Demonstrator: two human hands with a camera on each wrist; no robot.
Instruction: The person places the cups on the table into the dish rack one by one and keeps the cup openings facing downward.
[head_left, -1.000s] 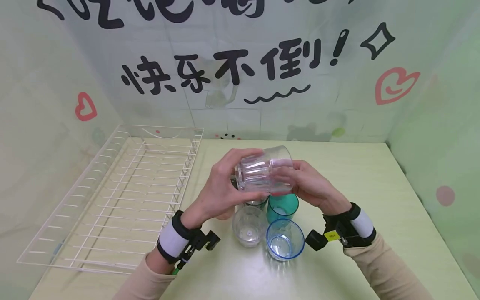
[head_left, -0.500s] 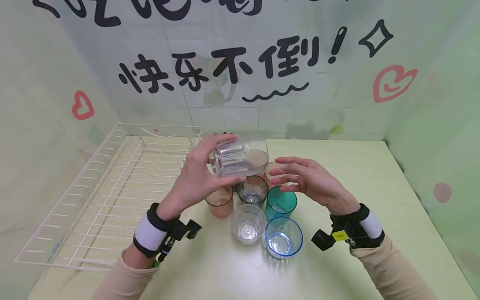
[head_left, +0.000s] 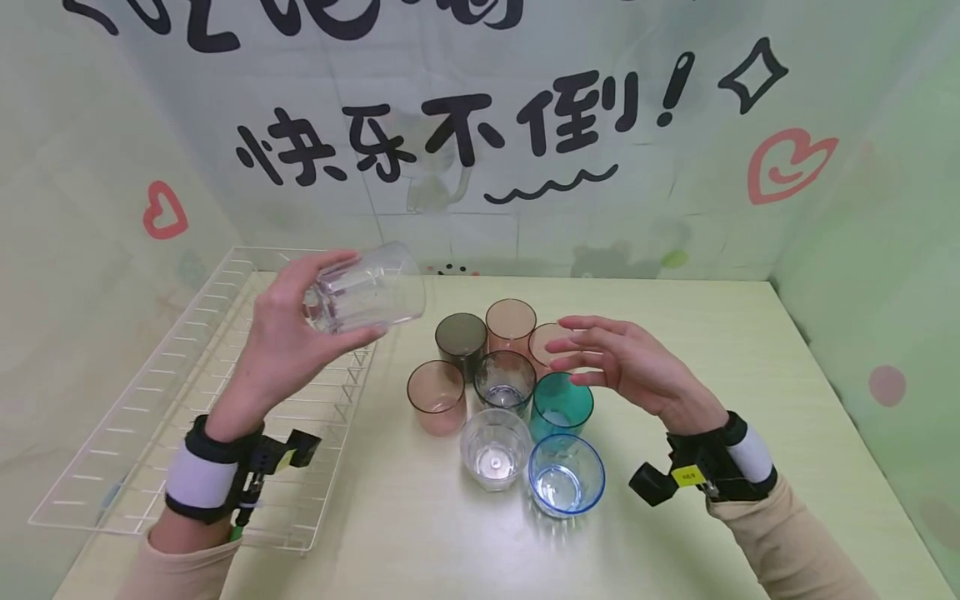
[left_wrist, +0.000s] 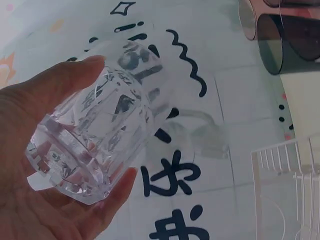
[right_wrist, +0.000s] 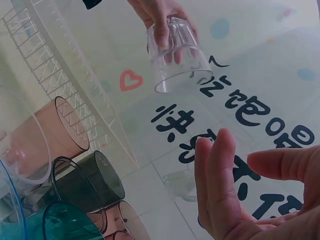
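A clear faceted drinking glass [head_left: 367,287] lies tipped on its side in the air, its mouth to the right, and my left hand [head_left: 288,333] grips it round the base. Thumb and fingers wrap its ribbed lower part in the left wrist view. Glass and hand are above the far right part of the white wire rack [head_left: 187,467]. My right hand [head_left: 630,367] hovers with fingers relaxed and holds nothing, close to a pink glass [head_left: 542,343] and the teal glass [head_left: 562,406]; contact cannot be told.
Several glasses stand upright in a cluster mid-table: a dark grey one [head_left: 461,342], a pink one [head_left: 437,398], a smoky one [head_left: 505,379], a clear one [head_left: 495,450] and a blue-rimmed one [head_left: 567,475]. A printed wall [head_left: 480,233] closes off the back.
The clear glass left the right hand and moved left with my left hand, from over the cluster to over the rack. My right hand drew slightly right and its fingers loosened.
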